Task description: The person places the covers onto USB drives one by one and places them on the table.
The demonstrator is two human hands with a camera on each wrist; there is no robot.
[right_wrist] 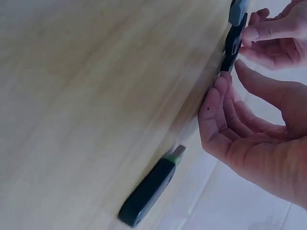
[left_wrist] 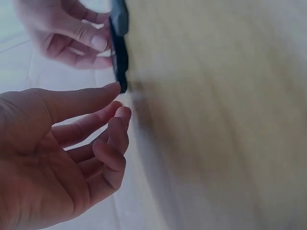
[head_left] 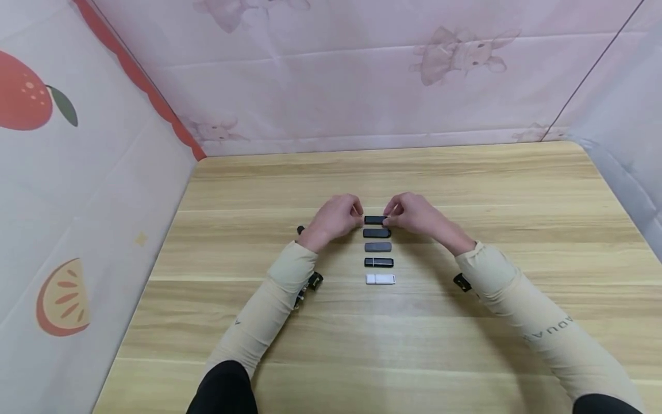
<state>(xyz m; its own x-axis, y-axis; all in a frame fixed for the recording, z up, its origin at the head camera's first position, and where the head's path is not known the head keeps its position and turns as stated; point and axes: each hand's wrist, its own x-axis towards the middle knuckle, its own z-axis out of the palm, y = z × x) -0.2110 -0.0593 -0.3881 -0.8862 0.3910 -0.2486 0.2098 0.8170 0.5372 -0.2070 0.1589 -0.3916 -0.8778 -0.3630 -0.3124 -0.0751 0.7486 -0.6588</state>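
Note:
A column of several USB sticks lies on the table. At its far end is a black USB stick (head_left: 374,220), with another black stick (head_left: 376,233) just in front. My left hand (head_left: 338,217) is at the far stick's left end; in the left wrist view its thumb tip meets a dark stick end, thumb and forefinger apart. My right hand (head_left: 414,215) pinches the right end between thumb and fingertips, partly covering it. Beside that hand, in the right wrist view, lies a dark USB stick (right_wrist: 148,191) with its metal plug bare; the head view hides it.
Nearer me in the column are a grey stick (head_left: 377,246), a black stick with a pale band (head_left: 379,262) and a white stick (head_left: 380,279). The wooden table (head_left: 258,190) meets a pink patterned wall sheet (head_left: 336,98) at the back. A white sheet stands at left.

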